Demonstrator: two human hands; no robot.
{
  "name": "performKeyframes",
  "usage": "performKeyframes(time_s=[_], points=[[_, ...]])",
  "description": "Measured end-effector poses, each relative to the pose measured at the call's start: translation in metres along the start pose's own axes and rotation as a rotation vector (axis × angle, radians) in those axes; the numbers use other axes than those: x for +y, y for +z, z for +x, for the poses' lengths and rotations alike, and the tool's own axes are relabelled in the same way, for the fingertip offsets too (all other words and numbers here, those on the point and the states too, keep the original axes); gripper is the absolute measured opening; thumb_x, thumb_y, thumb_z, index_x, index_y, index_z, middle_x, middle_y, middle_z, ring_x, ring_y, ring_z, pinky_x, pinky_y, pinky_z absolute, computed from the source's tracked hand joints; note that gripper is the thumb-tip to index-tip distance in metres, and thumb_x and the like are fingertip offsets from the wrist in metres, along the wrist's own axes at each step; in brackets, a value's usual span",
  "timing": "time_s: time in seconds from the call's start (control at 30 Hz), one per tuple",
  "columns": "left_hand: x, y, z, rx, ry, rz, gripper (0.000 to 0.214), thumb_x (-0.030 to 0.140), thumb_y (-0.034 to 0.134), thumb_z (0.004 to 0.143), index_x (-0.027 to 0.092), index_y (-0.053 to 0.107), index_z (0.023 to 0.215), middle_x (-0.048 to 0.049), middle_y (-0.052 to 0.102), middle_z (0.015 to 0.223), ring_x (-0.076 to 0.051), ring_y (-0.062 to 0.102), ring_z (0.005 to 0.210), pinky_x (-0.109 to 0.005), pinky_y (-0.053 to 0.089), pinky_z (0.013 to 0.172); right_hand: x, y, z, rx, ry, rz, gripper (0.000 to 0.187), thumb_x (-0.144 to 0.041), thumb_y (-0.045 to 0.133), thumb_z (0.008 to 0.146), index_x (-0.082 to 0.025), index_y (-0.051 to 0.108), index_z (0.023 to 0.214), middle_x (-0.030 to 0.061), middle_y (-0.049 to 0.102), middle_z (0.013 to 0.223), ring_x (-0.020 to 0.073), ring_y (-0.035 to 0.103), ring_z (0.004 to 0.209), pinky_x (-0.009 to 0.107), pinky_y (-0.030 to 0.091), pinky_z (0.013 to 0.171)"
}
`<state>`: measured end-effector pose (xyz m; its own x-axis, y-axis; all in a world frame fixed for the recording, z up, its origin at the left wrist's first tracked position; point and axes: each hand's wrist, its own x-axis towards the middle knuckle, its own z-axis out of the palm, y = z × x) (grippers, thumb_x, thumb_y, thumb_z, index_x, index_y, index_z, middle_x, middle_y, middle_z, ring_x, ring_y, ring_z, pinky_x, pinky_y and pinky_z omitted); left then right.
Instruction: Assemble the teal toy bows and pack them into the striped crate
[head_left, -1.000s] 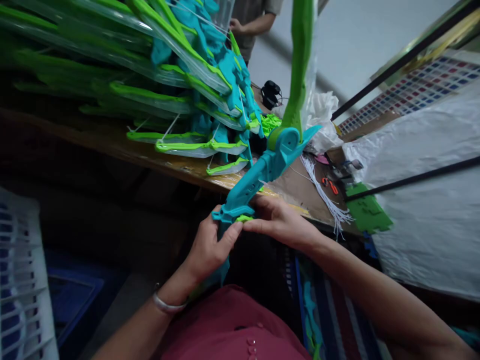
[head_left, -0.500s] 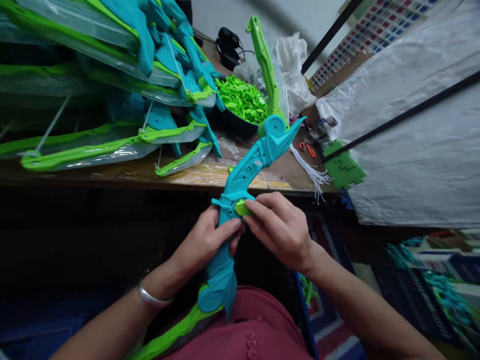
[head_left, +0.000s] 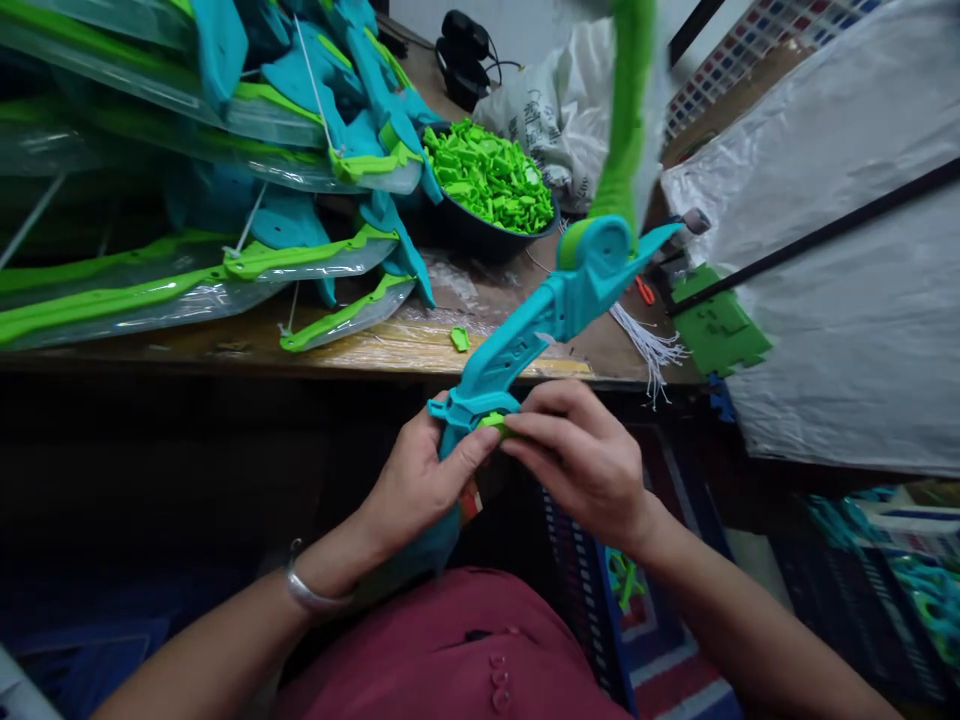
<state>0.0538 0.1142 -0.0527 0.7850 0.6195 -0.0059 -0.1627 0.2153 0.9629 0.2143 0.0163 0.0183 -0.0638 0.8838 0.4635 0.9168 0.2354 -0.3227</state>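
Observation:
A blue toy bow [head_left: 501, 350] with a green limb [head_left: 626, 120] slants up and away from my lap. My left hand [head_left: 420, 470] is wrapped round its grip, with the thumb lying near a small green plastic piece [head_left: 493, 424]. Between the thumb and fingers of my right hand [head_left: 581, 455] that green piece is pinched against the recess in the bow's middle. My fingers partly cover it, so how deep it sits I cannot tell. The bow's lower end is mostly hidden by my left hand and forearm.
Stacked blue-green toy bows [head_left: 300, 180] fill the table's left side. Behind stands a dark bowl [head_left: 487, 245] of green pieces. One loose green piece [head_left: 460, 339] lies near the table edge. White strings [head_left: 649, 345] hang at right, by a green foam mat [head_left: 720, 322].
The bow has tilted, its upper end moving right and toward me, its lower end dropping from sight. My right hand still pinches the green piece at the bow's middle.

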Motion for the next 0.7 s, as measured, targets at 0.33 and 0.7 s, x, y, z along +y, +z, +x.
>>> performKeyframes(time_s=[0.33, 0.7], points=[[-0.007, 0.004, -0.006, -0.038, 0.165, 0.25, 0.025, 0.041, 0.059, 0.099, 0.022, 0.06, 0.083, -0.0002, 0.059, 0.079, -0.017, 0.057, 0.073, -0.031, 0.046, 0.069, 0.008, -0.001, -0.011, -0.221, 0.3, 0.364, 0.017, -0.031, 0.065, 0.096, -0.017, 0.06, 0.105, 0.008, 0.066, 0.105, 0.0203, 0.063, 0.096, 0.035, 0.054, 0.085], [0.001, 0.031, 0.042, -0.118, 0.139, 0.328, 0.037, 0.048, 0.058, 0.099, 0.019, 0.059, 0.077, -0.0013, 0.061, 0.067, -0.014, 0.055, 0.057, -0.027, 0.043, 0.055, 0.049, -0.021, -0.009, -0.247, 0.504, 0.77, 0.03, -0.039, 0.069, 0.093, -0.015, 0.06, 0.11, 0.0047, 0.066, 0.102, 0.0167, 0.064, 0.087, 0.03, 0.057, 0.077]])
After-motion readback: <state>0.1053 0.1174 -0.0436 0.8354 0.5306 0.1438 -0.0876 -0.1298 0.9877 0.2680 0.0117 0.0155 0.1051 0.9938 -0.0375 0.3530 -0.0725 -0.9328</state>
